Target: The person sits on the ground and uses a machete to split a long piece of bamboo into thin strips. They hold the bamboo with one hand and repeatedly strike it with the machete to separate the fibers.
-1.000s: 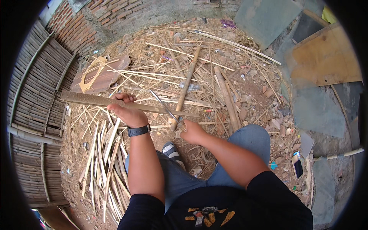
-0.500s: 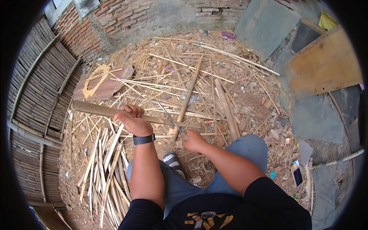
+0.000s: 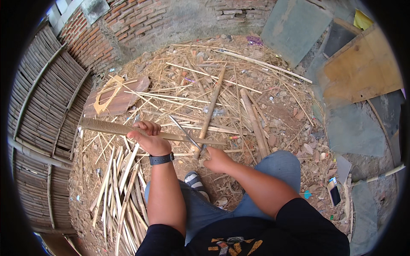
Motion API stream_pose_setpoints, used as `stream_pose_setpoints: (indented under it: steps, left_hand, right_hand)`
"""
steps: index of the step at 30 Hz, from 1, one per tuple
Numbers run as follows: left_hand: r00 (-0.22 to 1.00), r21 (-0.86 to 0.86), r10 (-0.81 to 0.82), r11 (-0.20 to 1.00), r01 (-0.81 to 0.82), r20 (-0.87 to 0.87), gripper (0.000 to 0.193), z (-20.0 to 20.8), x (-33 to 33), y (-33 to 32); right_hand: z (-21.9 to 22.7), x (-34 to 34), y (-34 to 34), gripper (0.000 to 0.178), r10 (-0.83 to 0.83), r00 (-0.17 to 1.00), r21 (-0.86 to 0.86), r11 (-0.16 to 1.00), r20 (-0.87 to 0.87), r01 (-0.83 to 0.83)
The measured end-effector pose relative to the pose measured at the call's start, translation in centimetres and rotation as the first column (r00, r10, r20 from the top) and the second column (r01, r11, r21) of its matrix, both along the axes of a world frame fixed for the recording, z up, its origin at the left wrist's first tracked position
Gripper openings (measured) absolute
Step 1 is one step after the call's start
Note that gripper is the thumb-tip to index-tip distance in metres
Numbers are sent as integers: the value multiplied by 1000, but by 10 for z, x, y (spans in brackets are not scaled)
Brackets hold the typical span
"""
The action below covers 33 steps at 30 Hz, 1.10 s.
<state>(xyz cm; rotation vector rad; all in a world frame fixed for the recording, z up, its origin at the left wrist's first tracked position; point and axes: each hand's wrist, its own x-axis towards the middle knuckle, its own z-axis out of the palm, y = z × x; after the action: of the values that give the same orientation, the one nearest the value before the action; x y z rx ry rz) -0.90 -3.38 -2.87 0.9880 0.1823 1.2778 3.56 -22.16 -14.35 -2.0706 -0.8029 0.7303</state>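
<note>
A long bamboo slat [image 3: 104, 126], broad at its left end and narrower to the right, lies across the front of me. My left hand [image 3: 150, 138], with a dark watch [image 3: 161, 159] on its wrist, is closed around the slat's middle. My right hand [image 3: 217, 160] grips the handle of a knife [image 3: 180, 128] near the slat's right end. Its long narrow blade slants up and left, crossing the slat. Whether the edge touches the bamboo I cannot tell.
A pile of split bamboo strips [image 3: 112, 192] lies left of my legs. Bamboo poles [image 3: 215, 100] and loose strips cover the rubble ahead. A phone [image 3: 334, 193] rests at right, near leaning grey sheets [image 3: 354, 130]. A woven bamboo wall [image 3: 40, 128] stands at left.
The knife's tip has swung left and slightly down, so the blade leans further over the slat. My left hand keeps its hold on the bamboo. The whole view has shifted slightly.
</note>
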Motion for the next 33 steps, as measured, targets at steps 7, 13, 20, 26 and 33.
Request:
stream_pose_setpoints:
  steps: [7, 13, 20, 26, 33]
  left_hand:
    - [999, -30, 34, 999, -34, -10, 70, -4, 4, 10]
    - [999, -31, 47, 998, -48, -25, 68, -2, 6, 8]
    - [999, -23, 35, 999, -36, -38, 72, -5, 3, 12]
    - [998, -55, 43, 997, -46, -45, 74, 2, 5, 4]
    - [997, -14, 44, 999, -45, -66, 73, 1, 5, 6]
  right_hand:
    - [-6, -2, 0, 59, -21, 1000, -22, 1000, 10, 22]
    - [-6, -3, 1, 54, 1, 1000, 31, 1000, -13, 0]
    - [-7, -1, -1, 58, 13, 1000, -5, 1000, -11, -13]
    - [-23, -1, 2, 55, -58, 997, -45, 997, 46, 60]
    - [-2, -3, 0, 53, -24, 999, -14, 1000, -26, 24]
